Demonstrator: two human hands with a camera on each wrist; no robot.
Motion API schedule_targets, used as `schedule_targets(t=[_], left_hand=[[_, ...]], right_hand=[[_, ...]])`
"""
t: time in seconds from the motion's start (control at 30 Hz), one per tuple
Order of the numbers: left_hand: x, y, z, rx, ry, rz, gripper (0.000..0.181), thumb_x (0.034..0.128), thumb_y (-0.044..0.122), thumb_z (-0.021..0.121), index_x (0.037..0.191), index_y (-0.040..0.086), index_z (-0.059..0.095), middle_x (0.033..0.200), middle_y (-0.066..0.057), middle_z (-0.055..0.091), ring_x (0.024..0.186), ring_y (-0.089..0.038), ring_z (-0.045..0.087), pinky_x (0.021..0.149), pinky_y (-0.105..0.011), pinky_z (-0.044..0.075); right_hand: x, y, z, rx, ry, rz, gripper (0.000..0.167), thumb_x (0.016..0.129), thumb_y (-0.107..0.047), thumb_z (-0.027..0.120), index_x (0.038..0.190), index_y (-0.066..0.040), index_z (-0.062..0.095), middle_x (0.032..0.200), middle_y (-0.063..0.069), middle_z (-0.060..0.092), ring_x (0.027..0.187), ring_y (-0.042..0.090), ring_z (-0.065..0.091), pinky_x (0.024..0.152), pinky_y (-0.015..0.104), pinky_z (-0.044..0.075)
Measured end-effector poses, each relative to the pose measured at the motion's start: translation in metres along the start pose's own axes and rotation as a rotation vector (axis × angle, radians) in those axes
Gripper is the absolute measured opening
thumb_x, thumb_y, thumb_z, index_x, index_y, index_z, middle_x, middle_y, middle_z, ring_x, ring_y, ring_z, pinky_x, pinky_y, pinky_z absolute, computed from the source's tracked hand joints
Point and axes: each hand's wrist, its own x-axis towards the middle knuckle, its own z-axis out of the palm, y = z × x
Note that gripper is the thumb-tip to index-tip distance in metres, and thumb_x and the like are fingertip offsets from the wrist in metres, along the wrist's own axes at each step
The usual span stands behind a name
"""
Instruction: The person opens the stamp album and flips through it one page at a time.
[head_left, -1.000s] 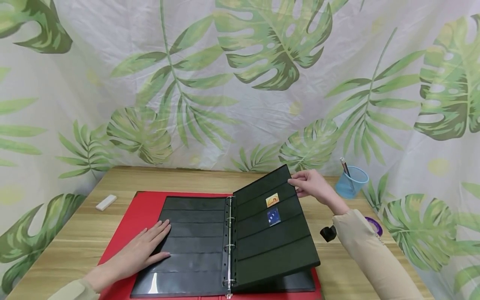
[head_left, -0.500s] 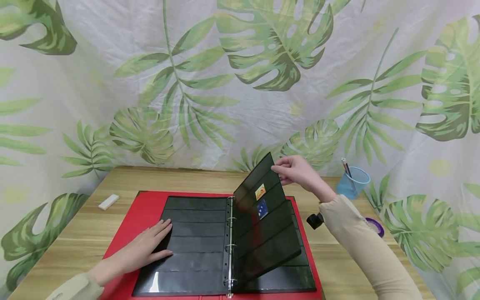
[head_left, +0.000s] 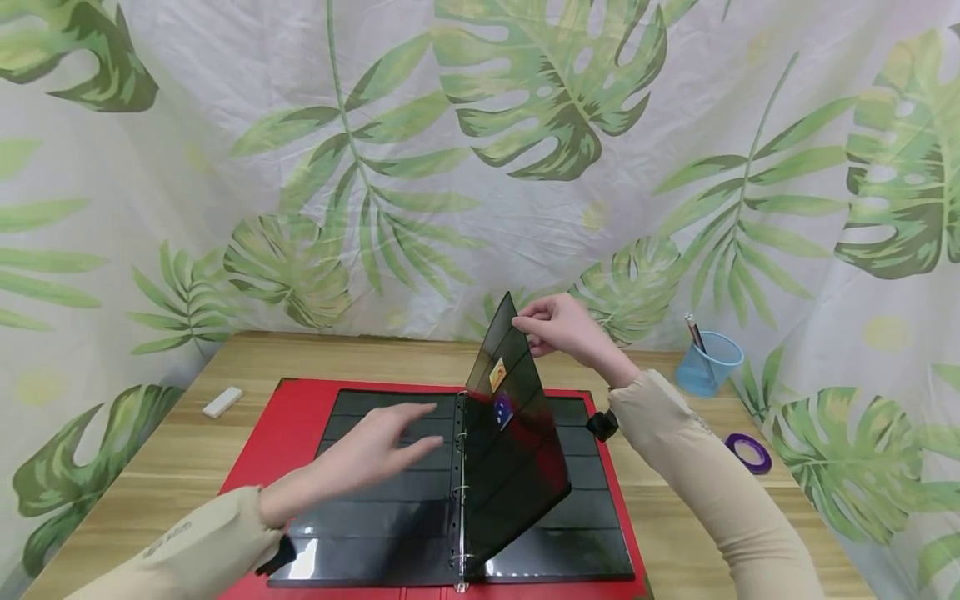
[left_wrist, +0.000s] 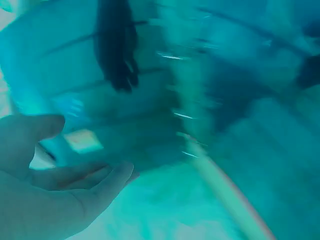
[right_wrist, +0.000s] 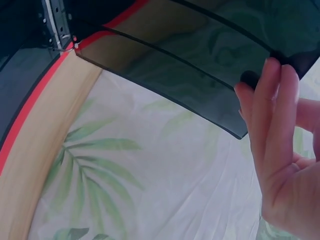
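Only the head view clearly shows a yellow card point(head_left: 498, 375) and blue card point(head_left: 503, 410) on the page point(head_left: 517, 467); the right wrist view gives the right hand point(head_left: 566, 329) close up, pinching its edge. Dark, banded and see-through, the page tilts up from the red binder point(head_left: 300, 408) at six o'clock. At its nine o'clock, the left hand point(head_left: 367, 450) is spread, empty.

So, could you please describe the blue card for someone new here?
On the table lies an open red binder. The right hand holds up one black page. On it, the blue card sits below the yellow card, set apart by its darker, blue colour.
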Motion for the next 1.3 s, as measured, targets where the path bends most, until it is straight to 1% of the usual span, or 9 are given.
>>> schedule_targets(t=[0.1,0.17,0.2,0.4,0.5,0.7,0.9,1.13,1.3], left_hand=[[0.021,0.025,-0.008,-0.114,-0.028,-0.024,0.051,0.0975,0.031,0.061,0.136,-0.002,0.057,0.116,-0.019,0.071,0.098,-0.03,0.071,0.088,-0.042,0.057],[0.034,0.038,-0.011,-0.179,-0.041,-0.039,0.051,0.0993,0.031,0.058,0.137,-0.002,0.056,0.135,-0.02,0.062,0.121,-0.033,0.064,0.1,-0.049,0.052],[0.039,0.042,-0.013,-0.215,-0.057,-0.067,0.052,0.1,0.032,0.057,0.139,-0.002,0.054,0.138,-0.02,0.06,0.125,-0.033,0.062,0.102,-0.05,0.05],[0.06,0.055,-0.02,-0.343,-0.109,-0.2,0.06,0.1016,0.039,0.052,0.144,-0.002,0.047,0.145,-0.021,0.054,0.133,-0.035,0.054,0.107,-0.05,0.047],[0.064,0.057,-0.021,-0.387,-0.12,-0.251,0.062,0.1011,0.043,0.052,0.145,0.0,0.046,0.147,-0.019,0.053,0.134,-0.034,0.053,0.107,-0.049,0.047],[0.064,0.062,-0.024,-0.453,-0.124,-0.307,0.064,0.0969,0.05,0.056,0.142,0.005,0.051,0.145,-0.015,0.055,0.135,-0.031,0.053,0.107,-0.049,0.047],[0.06,0.059,-0.028,-0.536,-0.142,-0.333,0.06,0.098,0.041,0.058,0.142,0.002,0.047,0.146,-0.016,0.053,0.138,-0.033,0.049,0.11,-0.051,0.043],[0.044,0.046,-0.038,-0.598,-0.053,-0.355,0.048,0.0987,0.025,0.055,0.133,-0.007,0.048,0.124,-0.021,0.062,0.11,-0.024,0.062,0.1,-0.041,0.051],[0.025,0.028,-0.047,-0.588,0.0,-0.354,0.035,0.1,0.019,0.054,0.124,-0.007,0.052,0.112,-0.016,0.062,0.097,-0.018,0.059,0.088,-0.034,0.054]], right_hand=[[0.004,-0.003,0.005,-0.001,0.021,0.003,0.028,0.097,-0.02,0.063,0.113,0.002,0.067,0.063,-0.004,0.059,0.06,0.009,0.058,0.07,0.03,0.062],[0.005,-0.006,0.008,-0.006,0.033,-0.002,0.027,0.096,-0.02,0.064,0.111,0.002,0.069,0.063,-0.004,0.061,0.06,0.009,0.06,0.074,0.035,0.062],[0.006,-0.007,0.01,-0.007,0.041,-0.003,0.026,0.095,-0.02,0.065,0.109,0.001,0.069,0.065,-0.003,0.063,0.06,0.009,0.062,0.074,0.036,0.063],[0.01,-0.015,0.023,-0.03,0.058,-0.028,0.024,0.093,-0.022,0.067,0.105,-0.002,0.071,0.088,0.01,0.075,0.063,0.011,0.068,0.069,0.032,0.062],[0.012,-0.019,0.029,-0.04,0.062,-0.045,0.023,0.093,-0.023,0.067,0.102,-0.003,0.071,0.087,0.012,0.076,0.061,0.011,0.069,0.067,0.032,0.062],[0.015,-0.024,0.039,-0.051,0.079,-0.086,0.021,0.091,-0.026,0.069,0.097,-0.005,0.073,0.085,0.012,0.077,0.061,0.013,0.071,0.064,0.032,0.062],[0.015,-0.024,0.047,-0.069,0.045,-0.135,0.03,0.094,-0.032,0.067,0.107,-0.005,0.071,0.095,0.014,0.077,0.071,0.023,0.075,0.064,0.032,0.062],[0.011,-0.018,0.05,-0.05,0.033,-0.174,0.029,0.097,-0.031,0.064,0.109,-0.005,0.07,0.101,0.014,0.076,0.082,0.025,0.076,0.072,0.031,0.062],[0.007,-0.006,0.049,-0.103,0.049,-0.211,0.024,0.098,-0.028,0.062,0.11,-0.008,0.071,0.1,0.01,0.077,0.084,0.026,0.075,0.074,0.034,0.062]])
